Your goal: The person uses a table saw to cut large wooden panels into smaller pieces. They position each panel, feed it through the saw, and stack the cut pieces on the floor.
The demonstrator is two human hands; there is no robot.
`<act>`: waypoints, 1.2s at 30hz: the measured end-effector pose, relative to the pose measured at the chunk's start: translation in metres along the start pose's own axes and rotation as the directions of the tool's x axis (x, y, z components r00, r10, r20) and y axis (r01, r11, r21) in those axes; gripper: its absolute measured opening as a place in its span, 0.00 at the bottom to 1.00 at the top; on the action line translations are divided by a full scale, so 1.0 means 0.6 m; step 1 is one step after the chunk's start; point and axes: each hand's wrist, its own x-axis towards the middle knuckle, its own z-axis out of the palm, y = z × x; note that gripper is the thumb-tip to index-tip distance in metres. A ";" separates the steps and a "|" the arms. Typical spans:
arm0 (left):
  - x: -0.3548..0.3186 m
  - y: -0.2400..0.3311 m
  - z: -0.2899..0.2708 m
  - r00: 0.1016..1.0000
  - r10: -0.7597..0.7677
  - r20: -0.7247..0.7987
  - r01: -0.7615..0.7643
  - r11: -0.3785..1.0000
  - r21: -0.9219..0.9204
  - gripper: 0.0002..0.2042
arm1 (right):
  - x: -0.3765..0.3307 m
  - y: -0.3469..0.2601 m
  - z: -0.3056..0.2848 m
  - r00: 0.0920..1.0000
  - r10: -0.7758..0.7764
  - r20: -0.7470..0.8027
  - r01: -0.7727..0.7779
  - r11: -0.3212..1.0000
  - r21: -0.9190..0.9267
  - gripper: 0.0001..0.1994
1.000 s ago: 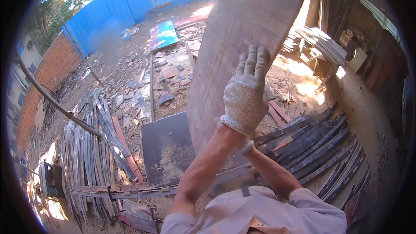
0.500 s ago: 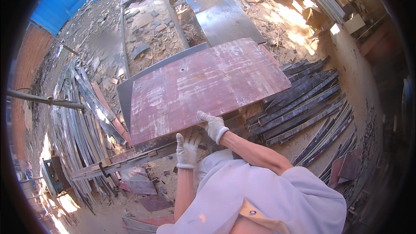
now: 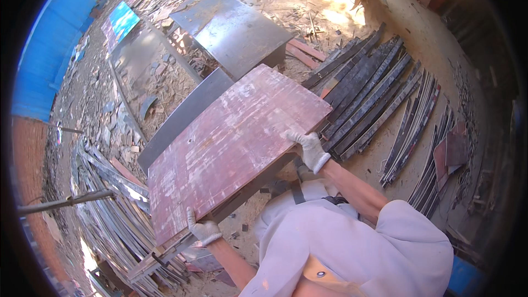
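A large reddish-brown board [image 3: 236, 137], scuffed with whitish streaks and with one small dark hole, lies tilted across the middle in front of me. Its near edge is held by both my gloved hands. My left hand [image 3: 204, 228] grips near the lower left corner, its thumb up over the edge. Closer to the right corner, my right hand [image 3: 309, 149] is closed on the same edge, its thumb on top. The fingers of both hands are partly hidden beneath the board. A dark grey board [image 3: 184, 118] sticks out beyond its far edge.
Shiny dark sheets [image 3: 234, 27] lie beyond. Dark strips [image 3: 374, 88] are piled at right; long thin strips [image 3: 113, 214] heap up at left beside a pole [image 3: 66, 201]. Scrap pieces litter the ground toward a blue wall [image 3: 41, 71].
My left hand has come down from the air beside the board's edge and taken hold near the left corner. My right hand has slid right along the edge. The view has turned.
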 end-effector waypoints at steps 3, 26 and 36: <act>0.038 0.095 -0.060 0.958 0.276 0.080 -0.287 0.907 0.309 0.20 | -0.008 0.030 0.077 0.986 -0.167 0.023 0.168 0.962 -0.214 0.19; 0.094 0.264 -0.015 0.978 0.193 -0.079 -0.165 0.949 0.269 0.20 | 0.062 -0.044 0.188 0.954 0.058 0.293 -0.019 0.991 -0.136 0.28; 0.068 0.106 -0.156 0.972 -0.032 -0.235 0.032 0.999 -0.007 0.15 | 0.131 -0.002 0.000 0.990 0.119 0.076 -0.123 0.991 0.052 0.12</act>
